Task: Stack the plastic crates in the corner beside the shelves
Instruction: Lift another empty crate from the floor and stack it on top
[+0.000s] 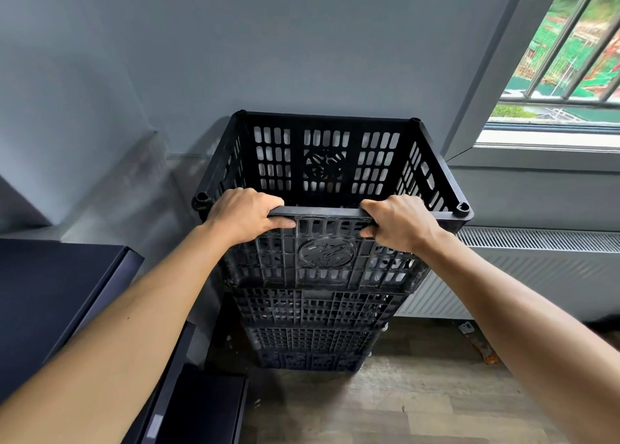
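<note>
While both hands (245, 219) (399, 224) grip crate (323, 254), shelving (50, 292) seemingly adjoins.

**Black plastic crates, stacked in one upright column**
The top crate (330, 162), open-topped with slotted walls and a round emblem moulded on its 12 and 6 o'clock sides, is stood level on the lower crates (315, 313). Its 6 o'clock rim is gripped by the left hand (243, 219) and right hand (401, 224).
</note>
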`<state>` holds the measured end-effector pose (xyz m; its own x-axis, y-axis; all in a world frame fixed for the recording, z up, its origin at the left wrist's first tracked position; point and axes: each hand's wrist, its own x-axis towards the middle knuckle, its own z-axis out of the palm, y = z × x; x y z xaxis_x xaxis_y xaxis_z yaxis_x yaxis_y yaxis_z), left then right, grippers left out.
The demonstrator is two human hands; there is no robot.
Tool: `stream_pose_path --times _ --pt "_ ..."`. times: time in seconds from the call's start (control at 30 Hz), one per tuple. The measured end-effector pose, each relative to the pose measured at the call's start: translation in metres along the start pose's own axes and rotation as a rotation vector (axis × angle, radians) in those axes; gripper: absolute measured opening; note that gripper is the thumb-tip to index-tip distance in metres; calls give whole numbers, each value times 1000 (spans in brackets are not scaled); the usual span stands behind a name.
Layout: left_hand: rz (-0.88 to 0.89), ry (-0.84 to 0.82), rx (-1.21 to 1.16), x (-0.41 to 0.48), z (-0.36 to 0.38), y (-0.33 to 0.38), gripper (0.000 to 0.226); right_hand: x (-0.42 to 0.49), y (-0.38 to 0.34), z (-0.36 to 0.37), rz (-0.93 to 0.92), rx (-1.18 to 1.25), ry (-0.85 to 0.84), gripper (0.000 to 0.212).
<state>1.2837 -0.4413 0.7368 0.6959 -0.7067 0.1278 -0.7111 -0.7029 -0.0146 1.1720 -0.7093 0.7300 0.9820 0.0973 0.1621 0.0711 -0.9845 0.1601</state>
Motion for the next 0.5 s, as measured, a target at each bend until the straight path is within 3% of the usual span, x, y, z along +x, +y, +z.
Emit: stream_pose_path --times 0.5 --pt "-52 19 -6 -3 4 1 66 -7 19 4 -77 56 1 39"
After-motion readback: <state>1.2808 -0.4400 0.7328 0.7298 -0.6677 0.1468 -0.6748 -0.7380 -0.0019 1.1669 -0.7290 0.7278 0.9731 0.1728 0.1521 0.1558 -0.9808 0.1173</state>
